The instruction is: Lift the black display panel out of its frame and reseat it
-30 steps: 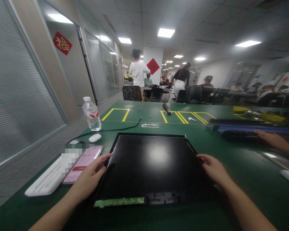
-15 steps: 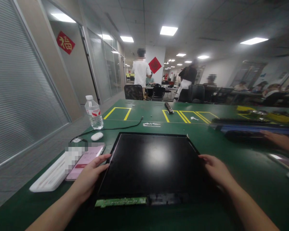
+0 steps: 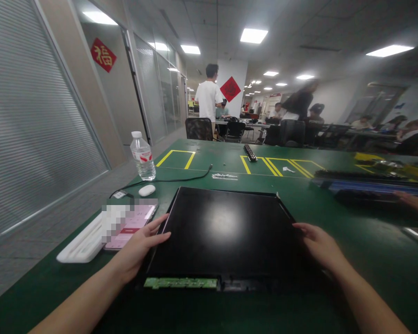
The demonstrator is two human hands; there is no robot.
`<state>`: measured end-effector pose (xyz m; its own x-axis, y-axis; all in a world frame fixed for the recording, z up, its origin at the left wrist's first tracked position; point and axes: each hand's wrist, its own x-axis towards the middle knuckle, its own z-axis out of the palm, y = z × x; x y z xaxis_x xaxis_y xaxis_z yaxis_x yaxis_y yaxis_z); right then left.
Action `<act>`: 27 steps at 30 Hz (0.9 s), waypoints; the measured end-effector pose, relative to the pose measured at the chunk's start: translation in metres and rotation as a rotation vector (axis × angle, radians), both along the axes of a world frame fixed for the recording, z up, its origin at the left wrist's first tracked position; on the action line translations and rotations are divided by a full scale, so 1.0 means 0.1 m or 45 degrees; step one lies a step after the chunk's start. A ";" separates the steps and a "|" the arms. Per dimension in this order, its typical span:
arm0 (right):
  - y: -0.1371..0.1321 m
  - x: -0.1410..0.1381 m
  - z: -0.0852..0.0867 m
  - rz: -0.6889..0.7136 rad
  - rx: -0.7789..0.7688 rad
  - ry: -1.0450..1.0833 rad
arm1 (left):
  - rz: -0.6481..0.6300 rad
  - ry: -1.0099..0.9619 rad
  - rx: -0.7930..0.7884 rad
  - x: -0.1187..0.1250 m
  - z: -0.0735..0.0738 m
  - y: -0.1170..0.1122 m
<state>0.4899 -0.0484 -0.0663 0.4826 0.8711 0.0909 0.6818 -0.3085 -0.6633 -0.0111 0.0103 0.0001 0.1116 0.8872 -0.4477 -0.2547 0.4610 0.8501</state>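
Observation:
A black display panel lies in front of me in a dark frame. Along its near edge runs a green circuit board strip. My left hand grips the left edge, thumb over the top surface and fingers at the side. At the right edge, my right hand holds on with its fingertips at the rim; its lower fingers are hidden in shadow. The panel's far left corner sits slightly off the frame behind it.
On the left of the green table are a pink-screened phone, a long white case, a white earbud case, a water bottle and a black cable. Another person's hand is at right.
The view has shifted, moving the scene slightly rightward. My left thumb has come further over the panel, whose far left edge now sits apart from the frame. Both hands keep their grip.

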 end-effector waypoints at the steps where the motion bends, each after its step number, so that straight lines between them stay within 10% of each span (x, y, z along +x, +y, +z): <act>1: 0.00 0.00 0.00 -0.007 0.003 -0.010 | -0.024 0.005 -0.008 0.01 0.02 -0.01; 27: 0.01 -0.03 0.08 -0.046 -0.071 -0.075 | -0.154 0.183 0.370 -0.06 0.05 -0.08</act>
<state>0.4872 -0.0477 -0.0586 0.5092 0.8576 0.0717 0.7066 -0.3690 -0.6038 -0.0172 0.0025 0.0050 0.1781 0.9640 -0.1972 -0.0806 0.2141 0.9735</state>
